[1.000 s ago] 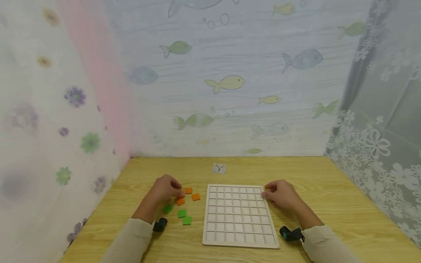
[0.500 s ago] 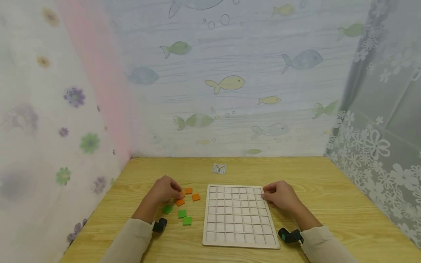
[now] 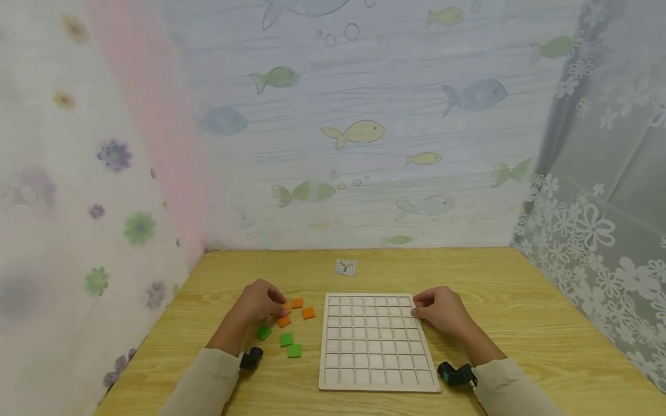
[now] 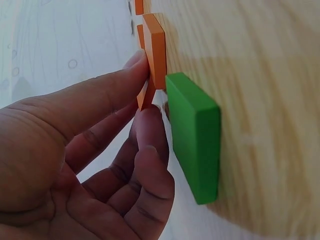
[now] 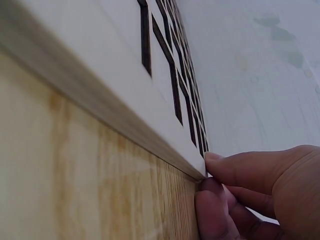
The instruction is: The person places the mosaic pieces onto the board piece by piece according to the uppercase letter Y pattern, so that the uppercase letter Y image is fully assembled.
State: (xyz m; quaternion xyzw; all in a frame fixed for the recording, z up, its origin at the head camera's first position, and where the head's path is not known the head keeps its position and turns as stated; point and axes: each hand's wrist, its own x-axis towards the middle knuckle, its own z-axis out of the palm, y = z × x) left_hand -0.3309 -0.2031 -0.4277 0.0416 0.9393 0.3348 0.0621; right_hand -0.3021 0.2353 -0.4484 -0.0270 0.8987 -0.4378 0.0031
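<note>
L hand [image 3: 258, 301] pinched an orange tile [image 4: 146, 94] betw. thumb & fingers. R hand [image 3: 441, 309], fingers curled, gripped grid board [image 3: 376, 340] corner on bench [image 3: 520, 300].

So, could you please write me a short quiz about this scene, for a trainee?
1. True or false: every cell of the board is empty.
2. What does the left hand pinch? A) an orange tile B) a green tile C) the card
3. Fill in: the right hand touches the board at its far ____ corner.

Key
1. True.
2. A; the left wrist view shows the tile between thumb and finger.
3. Right.
</note>
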